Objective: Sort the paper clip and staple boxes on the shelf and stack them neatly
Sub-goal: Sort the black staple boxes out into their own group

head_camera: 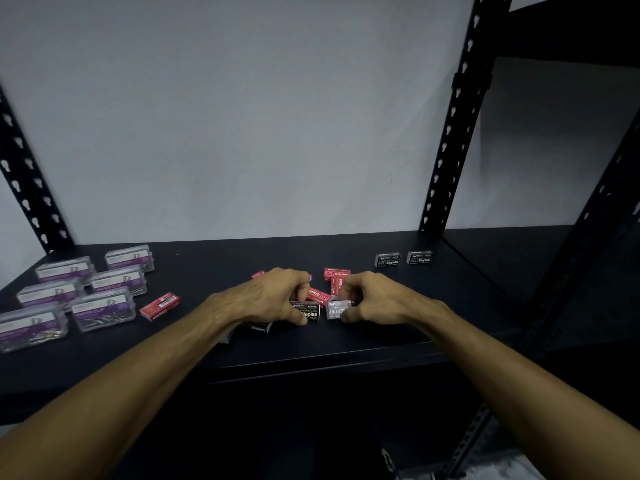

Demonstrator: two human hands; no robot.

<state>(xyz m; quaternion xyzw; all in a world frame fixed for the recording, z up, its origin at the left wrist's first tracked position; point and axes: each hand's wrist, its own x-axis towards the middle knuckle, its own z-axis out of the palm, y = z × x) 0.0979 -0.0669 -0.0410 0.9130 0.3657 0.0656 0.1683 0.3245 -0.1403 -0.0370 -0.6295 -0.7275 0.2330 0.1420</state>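
Observation:
On the black shelf [207, 344], my left hand [273, 296] grips a black staples box [308, 311] at the middle of a small pile. My right hand [374, 299] pinches a grey staples box [336, 309] right beside it. Red staples boxes [336, 273] lie between and behind the hands, one [318, 295] slanted between the fingers. Another black staples box [258, 328] lies partly hidden under my left wrist. Several clear paper clip boxes [104, 308] with purple labels sit spread out at the left.
A lone red box [160, 305] lies between the paper clip boxes and the pile. Two black staples boxes [403, 258] stand side by side at the back right. A perforated black upright [450, 140] rises behind them, another upright [27, 181] at the far left.

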